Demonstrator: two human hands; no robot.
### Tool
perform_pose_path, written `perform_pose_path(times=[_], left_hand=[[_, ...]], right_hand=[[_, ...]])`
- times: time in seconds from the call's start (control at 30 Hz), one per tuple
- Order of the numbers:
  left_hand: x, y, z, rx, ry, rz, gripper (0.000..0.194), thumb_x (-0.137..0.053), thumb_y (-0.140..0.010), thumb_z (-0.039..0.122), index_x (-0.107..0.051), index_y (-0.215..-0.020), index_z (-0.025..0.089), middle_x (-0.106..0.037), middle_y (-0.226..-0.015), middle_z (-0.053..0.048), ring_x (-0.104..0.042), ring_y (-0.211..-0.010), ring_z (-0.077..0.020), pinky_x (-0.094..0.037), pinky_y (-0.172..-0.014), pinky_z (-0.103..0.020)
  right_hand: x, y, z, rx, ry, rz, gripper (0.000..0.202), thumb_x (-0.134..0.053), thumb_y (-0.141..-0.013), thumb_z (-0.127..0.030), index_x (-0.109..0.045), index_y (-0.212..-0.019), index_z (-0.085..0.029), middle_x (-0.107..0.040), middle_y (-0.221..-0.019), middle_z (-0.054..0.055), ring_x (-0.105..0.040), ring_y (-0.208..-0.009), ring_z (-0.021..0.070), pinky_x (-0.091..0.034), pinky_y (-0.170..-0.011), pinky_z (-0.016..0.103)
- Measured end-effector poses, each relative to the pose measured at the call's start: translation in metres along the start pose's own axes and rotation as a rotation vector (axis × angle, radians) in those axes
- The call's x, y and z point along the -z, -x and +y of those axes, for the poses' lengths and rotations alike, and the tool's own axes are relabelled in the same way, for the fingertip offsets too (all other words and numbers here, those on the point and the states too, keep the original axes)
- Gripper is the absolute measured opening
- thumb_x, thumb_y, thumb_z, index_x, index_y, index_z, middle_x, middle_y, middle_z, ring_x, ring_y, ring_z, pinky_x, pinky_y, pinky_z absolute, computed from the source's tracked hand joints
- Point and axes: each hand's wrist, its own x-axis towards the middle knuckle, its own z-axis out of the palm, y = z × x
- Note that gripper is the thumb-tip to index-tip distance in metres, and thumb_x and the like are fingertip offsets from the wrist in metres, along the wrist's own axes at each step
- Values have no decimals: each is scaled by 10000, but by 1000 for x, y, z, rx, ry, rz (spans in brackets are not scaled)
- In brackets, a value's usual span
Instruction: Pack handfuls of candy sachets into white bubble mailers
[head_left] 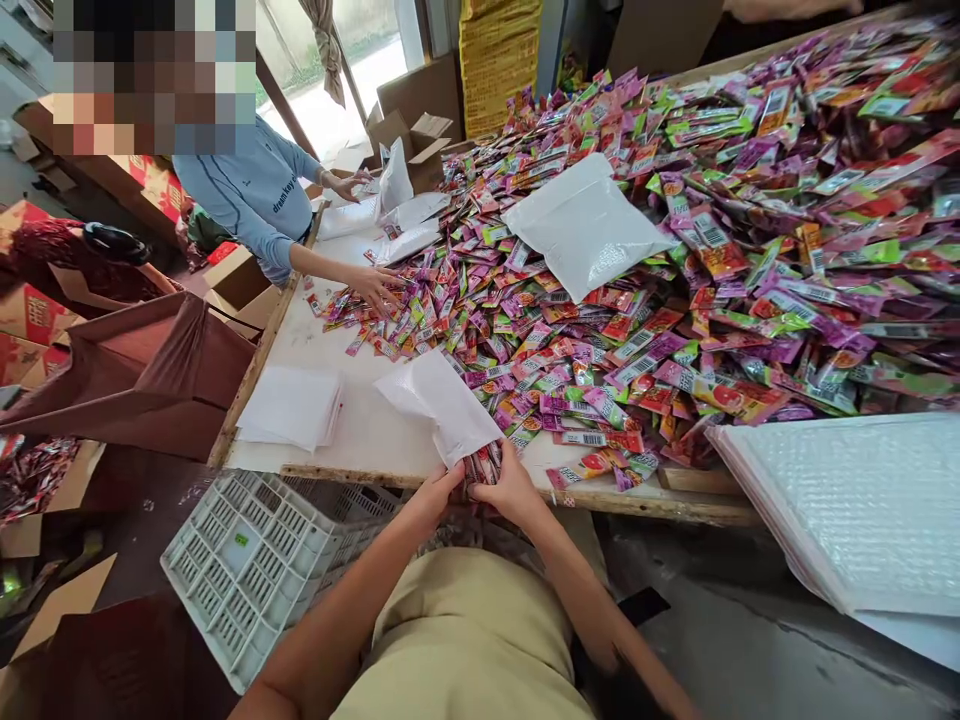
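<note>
At the front edge of the table, my left hand and my right hand are closed around a bunch of stick sachets. The bunch sits in the mouth of a white padded mailer, whose body lies away from me on the tabletop. Fingers of both hands also touch the mailer's open edge, and my palms hide the lower part of the bunch. Just beyond spreads a large heap of purple, green and red sachets. A plump white mailer rests on that heap.
Flat white mailers lie left, and a stack of bubble mailers is at right. Across the table a co-worker reaches with one hand into the sachets. A grey plastic crate stands below the table edge.
</note>
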Motion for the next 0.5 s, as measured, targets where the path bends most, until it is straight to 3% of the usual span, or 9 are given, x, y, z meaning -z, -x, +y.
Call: perform_pose_path(times=[0.1,0.17,0.23,0.37,0.43,0.5], left_hand=[[16,6,13,1,-189,-57,476,-747,-737,543,-662,-1017,168,-715,-828,-70,-675,-708,-200,-546,-656,-304],[33,7,31,-113,-369,-64,384,-774,-706,505,-700,-896,180,-721,-788,-59,-675,-719,-212,-539,-665,-300],[51,7,59,-291,-503,57,335,-803,-667,443,-719,-859,181,-717,-742,-52,-663,-693,-206,-521,-648,-282],[67,9,142,-671,-598,410,591,-768,-688,367,-630,-1222,156,-692,-721,-40,-604,-583,-161,-477,-589,-265],[59,9,193,-874,-660,486,751,-711,-753,337,-439,-1431,164,-647,-688,2,-569,-563,-140,-459,-586,-253],[44,2,244,-1040,-750,544,824,-666,-810,307,-277,-1521,163,-587,-645,37,-540,-566,-128,-442,-599,-241]], right_hand=[[-1,-3,6,-19,-71,34,746,-632,-542,-361,-345,-1211,-196,-568,-1028,54,-560,-905,241,-458,-796,352],[-2,-5,11,-18,-104,32,771,-634,-537,-372,-336,-1225,-190,-566,-1073,69,-554,-952,249,-449,-851,364],[-3,-6,15,-19,-115,21,774,-630,-539,-372,-332,-1229,-190,-563,-1083,71,-553,-960,249,-446,-862,368],[-3,-7,15,-44,-120,7,779,-622,-548,-370,-324,-1246,-196,-564,-1059,60,-551,-934,245,-451,-820,357],[-3,-6,12,-52,-110,10,769,-613,-551,-360,-325,-1245,-195,-560,-1030,54,-547,-914,245,-451,-792,350],[-2,-5,9,-50,-94,3,733,-606,-563,-348,-333,-1227,-201,-551,-1000,47,-543,-882,241,-448,-750,339]])
